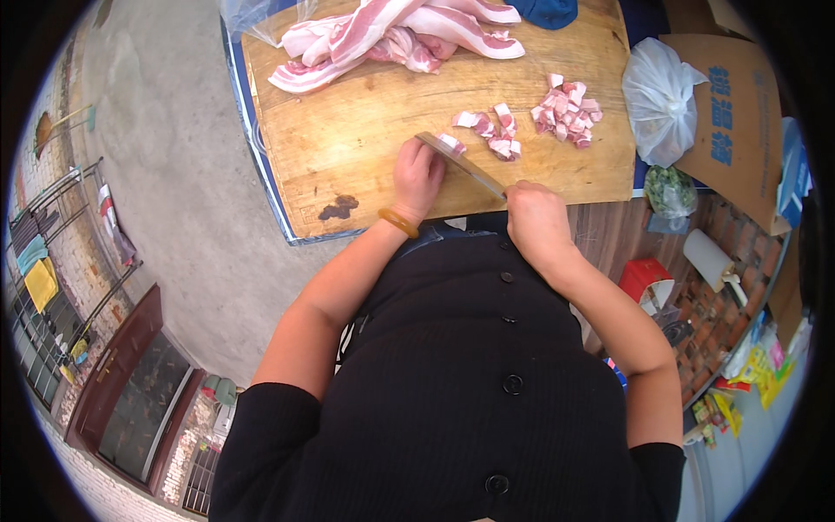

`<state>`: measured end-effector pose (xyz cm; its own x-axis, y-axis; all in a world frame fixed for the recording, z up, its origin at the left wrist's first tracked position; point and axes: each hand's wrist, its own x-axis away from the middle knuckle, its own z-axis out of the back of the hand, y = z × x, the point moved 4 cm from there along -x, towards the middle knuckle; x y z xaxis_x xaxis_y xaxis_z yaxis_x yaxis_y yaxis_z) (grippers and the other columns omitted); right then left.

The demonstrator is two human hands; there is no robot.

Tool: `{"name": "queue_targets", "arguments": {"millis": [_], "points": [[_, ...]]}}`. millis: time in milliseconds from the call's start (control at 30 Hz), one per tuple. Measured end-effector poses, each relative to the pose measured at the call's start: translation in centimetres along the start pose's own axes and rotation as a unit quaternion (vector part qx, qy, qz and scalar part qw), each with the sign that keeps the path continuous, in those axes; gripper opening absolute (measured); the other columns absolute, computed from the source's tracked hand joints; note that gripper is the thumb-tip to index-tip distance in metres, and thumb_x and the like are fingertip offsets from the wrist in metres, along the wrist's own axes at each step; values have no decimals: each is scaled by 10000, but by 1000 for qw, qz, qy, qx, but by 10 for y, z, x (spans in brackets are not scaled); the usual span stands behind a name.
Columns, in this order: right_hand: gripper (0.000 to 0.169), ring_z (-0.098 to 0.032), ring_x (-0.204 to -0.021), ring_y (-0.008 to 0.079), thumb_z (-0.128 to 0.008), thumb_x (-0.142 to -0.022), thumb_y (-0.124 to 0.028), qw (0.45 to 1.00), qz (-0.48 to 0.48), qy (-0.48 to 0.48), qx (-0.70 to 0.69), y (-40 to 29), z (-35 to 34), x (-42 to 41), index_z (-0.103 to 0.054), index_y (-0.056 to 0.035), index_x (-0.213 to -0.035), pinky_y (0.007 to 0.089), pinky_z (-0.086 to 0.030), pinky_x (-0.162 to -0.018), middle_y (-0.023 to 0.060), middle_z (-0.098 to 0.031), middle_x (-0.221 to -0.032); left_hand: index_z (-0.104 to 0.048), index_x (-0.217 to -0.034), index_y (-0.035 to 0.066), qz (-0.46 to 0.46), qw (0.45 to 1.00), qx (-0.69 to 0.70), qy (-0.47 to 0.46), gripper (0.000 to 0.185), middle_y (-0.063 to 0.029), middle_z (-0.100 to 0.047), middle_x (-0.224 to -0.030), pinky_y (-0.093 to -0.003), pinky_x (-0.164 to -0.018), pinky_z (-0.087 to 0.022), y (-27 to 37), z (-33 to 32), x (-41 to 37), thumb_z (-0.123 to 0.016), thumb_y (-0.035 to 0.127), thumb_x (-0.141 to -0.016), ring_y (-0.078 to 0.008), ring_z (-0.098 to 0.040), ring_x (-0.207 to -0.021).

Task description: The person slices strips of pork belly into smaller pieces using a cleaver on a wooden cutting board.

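Observation:
My right hand [538, 218] grips the handle of a kitchen knife [466, 166] at the near edge of a wooden cutting board [339, 143]. The blade slants away to the left, its far end beside the curled fingers of my left hand [417, 176]. Whether those fingers hold any meat is hidden. A piece of raw pork [452, 143] lies against the blade's right side. Several small cut pieces of pork [499, 134] are scattered beyond it, and a heap of pork cubes [566, 111] sits farther right. Long strips of pork belly [398, 36] are piled at the board's far side.
Right of the board are a tied plastic bag [662, 101], a cardboard box [734, 124] bearing writing, and a bag of green vegetables [670, 190]. A dark blue cloth-like item [548, 10] lies at the far edge. Concrete ground [182, 163] stretches to the left.

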<state>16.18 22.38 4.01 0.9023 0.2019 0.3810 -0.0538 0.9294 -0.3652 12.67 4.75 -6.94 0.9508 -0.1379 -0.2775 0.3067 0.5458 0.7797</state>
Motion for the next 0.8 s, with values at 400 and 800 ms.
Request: {"name": "queue_targets", "arguments": {"millis": [400, 800], "points": [[61, -667, -751, 363, -601, -683, 34, 999, 12, -25, 22, -12, -6, -30, -645, 10, -718, 444, -545, -680, 197, -647, -773, -575, -834, 5, 3, 1000, 2, 11, 168, -164, -550, -863, -428, -669, -472, -7, -2, 2, -666, -42, -701, -356, -549, -783], [48, -659, -750, 383, -634, -742, -26, 998, 17, 48, -49, -16, -31, -72, -655, -8, -781, 471, -524, -677, 196, -651, -774, -603, -959, -8, -6, 1000, 0, 16, 251, -132, -564, -860, -356, -648, -506, -5, 0, -6, -676, -56, -724, -288, -589, -741]]}}
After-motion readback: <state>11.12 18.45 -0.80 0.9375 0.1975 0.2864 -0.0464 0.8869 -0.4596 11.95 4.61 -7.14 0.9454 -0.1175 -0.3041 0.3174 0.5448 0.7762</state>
